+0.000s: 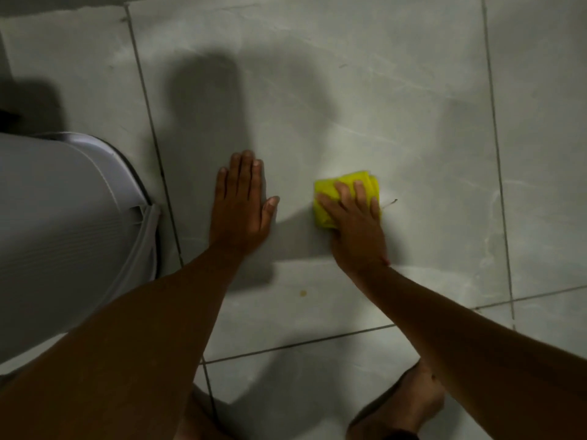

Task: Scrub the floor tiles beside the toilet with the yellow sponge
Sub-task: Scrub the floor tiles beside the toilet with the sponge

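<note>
A yellow sponge lies on the large grey floor tile at the middle of the view. My right hand presses down on it, fingers spread over its near half; its far edge shows beyond my fingertips. My left hand rests flat on the same tile, palm down, fingers together and thumb out, a hand's width left of the sponge. The white toilet stands at the left, just beyond a dark grout line.
A small brownish spot marks the tile near my right forearm. A thin dark fleck lies just right of the sponge. My bare foot is at the bottom right. Grout lines run along the right and near sides.
</note>
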Available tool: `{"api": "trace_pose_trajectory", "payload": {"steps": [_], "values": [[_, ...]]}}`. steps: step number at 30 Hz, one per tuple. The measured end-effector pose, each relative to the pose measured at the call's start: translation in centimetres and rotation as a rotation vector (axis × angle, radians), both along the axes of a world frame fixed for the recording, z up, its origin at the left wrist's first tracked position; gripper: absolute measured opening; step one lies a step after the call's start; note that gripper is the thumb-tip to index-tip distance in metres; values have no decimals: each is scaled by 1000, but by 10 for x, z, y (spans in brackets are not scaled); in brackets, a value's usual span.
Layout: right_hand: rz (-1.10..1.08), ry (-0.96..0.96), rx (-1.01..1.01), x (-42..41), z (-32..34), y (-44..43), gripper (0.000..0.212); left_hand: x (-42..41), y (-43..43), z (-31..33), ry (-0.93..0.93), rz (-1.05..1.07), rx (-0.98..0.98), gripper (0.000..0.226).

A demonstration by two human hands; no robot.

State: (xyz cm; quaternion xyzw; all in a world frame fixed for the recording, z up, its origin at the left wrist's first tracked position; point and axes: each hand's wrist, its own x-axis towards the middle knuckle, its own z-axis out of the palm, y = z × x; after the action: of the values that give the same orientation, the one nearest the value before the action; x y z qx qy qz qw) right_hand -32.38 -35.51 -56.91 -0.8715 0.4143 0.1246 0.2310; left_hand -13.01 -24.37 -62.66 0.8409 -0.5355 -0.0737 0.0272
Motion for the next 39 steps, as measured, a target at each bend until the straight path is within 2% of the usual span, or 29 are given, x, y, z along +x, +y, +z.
{"api": "trace_pose_trajectory", "payload": {"steps": [1, 4, 5, 9, 11, 13, 14, 15, 17, 18, 19, 22, 23, 24, 26, 29, 30, 33, 34, 35, 37, 39], "values": [[27, 2, 11, 14, 1, 5, 79, 1, 0, 0, -3, 2, 7, 71], [312, -2, 1, -8, 2, 12, 79, 4, -1, 2, 17, 3, 18, 72], [305, 28, 26, -22, 7, 3, 80, 2, -1, 3, 22, 1, 17, 72], [-134, 81, -13, 4, 6, -19, 72, 0, -1, 2, 27, 1, 2, 71], [71, 33, -8, 15, 2, -3, 75, 3, 0, 3, 17, 2, 1, 71], [329, -21, -8, -16, 1, 13, 79, 3, -2, 4, 21, -5, 6, 71], [335, -11, 14, -41, 4, 18, 81, 2, -3, 5, 33, -10, 10, 71], [222, -1, 27, -60, 6, 22, 82, 1, -3, 6, 39, -11, 10, 71], [-151, 91, 44, -61, 5, 43, 83, 2, -3, 8, 40, -1, 12, 71], [-239, 151, 34, -48, 6, 61, 83, 2, -1, 8, 47, -2, 13, 71], [-178, 138, 19, -36, 6, 83, 83, 3, 0, 6, 49, -5, 9, 71], [370, -132, 42, -51, 4, 139, 74, 3, 0, 6, 49, -11, 10, 72], [489, -155, 56, -72, 6, 141, 73, 3, 0, 7, 54, -9, 15, 72], [515, -150, 63, -94, 6, 135, 76, 3, 0, 7, 54, -11, 17, 72], [329, -83, 46, -115, 2, 121, 85, 2, -1, 8, 55, -16, 20, 72], [-145, 3, 0, -65, -4, 119, 86, 1, 1, 8, 35, -11, 9, 71], [-160, -24, 4, -48, -5, 127, 87, 1, 1, 7, 33, -15, 6, 71], [221, -125, 80, -62, -4, 158, 86, 2, -3, 8, 53, -19, 22, 72], [262, -128, 113, -87, -2, 158, 86, 2, -4, 10, 61, -16, 33, 72], [205, -117, 139, -111, 2, 152, 87, 3, -4, 11, 70, -13, 45, 73], [-173, -65, 101, -133, 3, 121, 86, 4, -3, 12, 75, -10, 60, 73], [-594, -2, 19, -109, -8, 71, 84, 3, -2, 10, 63, -17, 51, 73]]}}
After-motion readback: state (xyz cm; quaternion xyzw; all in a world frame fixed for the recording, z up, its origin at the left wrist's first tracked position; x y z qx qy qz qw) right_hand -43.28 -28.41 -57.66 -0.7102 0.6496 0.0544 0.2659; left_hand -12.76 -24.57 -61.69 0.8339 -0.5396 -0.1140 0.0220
